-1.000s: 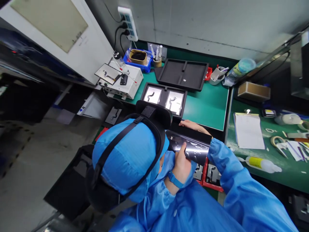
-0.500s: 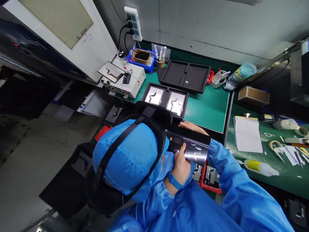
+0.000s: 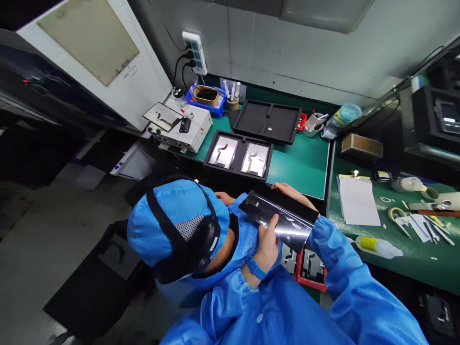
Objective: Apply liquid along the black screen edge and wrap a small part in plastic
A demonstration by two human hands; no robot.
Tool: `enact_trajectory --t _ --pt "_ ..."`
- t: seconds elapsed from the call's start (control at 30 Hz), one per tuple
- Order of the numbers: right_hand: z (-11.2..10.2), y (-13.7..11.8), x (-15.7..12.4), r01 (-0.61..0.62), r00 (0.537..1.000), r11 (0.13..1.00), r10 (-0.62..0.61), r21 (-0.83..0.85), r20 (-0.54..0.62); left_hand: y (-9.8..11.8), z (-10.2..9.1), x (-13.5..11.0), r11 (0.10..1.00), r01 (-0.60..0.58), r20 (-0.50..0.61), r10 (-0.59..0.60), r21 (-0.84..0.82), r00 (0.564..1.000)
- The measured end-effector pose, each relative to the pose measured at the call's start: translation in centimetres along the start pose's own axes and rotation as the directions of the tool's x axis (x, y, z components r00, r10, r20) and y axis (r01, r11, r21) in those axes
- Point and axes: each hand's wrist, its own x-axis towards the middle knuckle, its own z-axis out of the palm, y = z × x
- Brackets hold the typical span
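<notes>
I hold a dark glossy sheet in front of my chest, over the table's near edge. My left hand, with a blue wristband, grips its near edge, thumb pressed on top. My right hand comes out of the blue sleeve and holds the far edge, fingers curled over it. Below the sheet lies a red tray with black parts. Just beyond stands a black two-pocket tray holding white cards with dark curved parts.
An empty black tray sits further back on the green mat. A white machine and a blue bin stand at the left. To the right are a clipboard, a glue bottle and small tools.
My head has dropped and turned, which uncovers the sheet's left end. The sheet now tilts more. Both hands keep their hold on it.
</notes>
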Motion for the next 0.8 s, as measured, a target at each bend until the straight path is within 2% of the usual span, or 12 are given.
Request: enact_trajectory --t 0.1,0.2,0.27,0.4,0.5,0.6,0.67,0.73,0.8 --pt "-1.0 1.4 -2.9 0.003 0.996 0.997 0.004 0.082 -0.085 -0.5 -0.9 0.0 0.992 -0.059 0.093 0.049 0.115 0.994" --pt "-1.2 3.2 -7.0 -0.001 0.992 0.983 0.024 0.184 -0.123 -1.1 -2.1 0.2 0.965 -0.106 0.11 0.082 0.239 0.991" --pt "-0.9 4.3 -10.2 -0.009 0.993 0.965 0.039 0.263 -0.108 -1.2 -2.6 0.3 0.93 -0.146 0.139 0.105 0.336 0.985" --pt "0.4 6.5 -16.3 0.014 0.996 0.888 0.026 0.459 -0.081 -1.2 -2.9 0.2 0.838 -0.242 0.333 0.077 0.489 0.94" --pt "1.3 8.4 -18.4 0.02 0.994 0.841 0.043 0.54 -0.103 -1.2 -3.5 -0.3 0.825 -0.24 0.364 0.045 0.512 0.93" --pt "1.7 10.3 -17.4 0.037 0.979 0.798 0.091 0.601 -0.18 -0.9 -5.9 -1.6 0.806 -0.263 0.32 0.097 0.53 0.942" --pt "1.8 11.1 -15.1 0.111 0.942 0.779 0.116 0.617 -0.316 -0.5 -8.6 -2.9 0.699 -0.392 0.353 0.209 0.599 0.912" --pt "2.0 11.4 -11.8 0.192 0.89 0.765 0.129 0.615 -0.437 0.1 -11.8 -4.2 0.492 -0.564 0.437 0.357 0.663 0.826" --pt "2.2 10.9 -7.9 0.241 0.861 0.754 0.125 0.611 -0.494 0.6 -14.8 -5.3 0.266 -0.696 0.524 0.496 0.667 0.692"
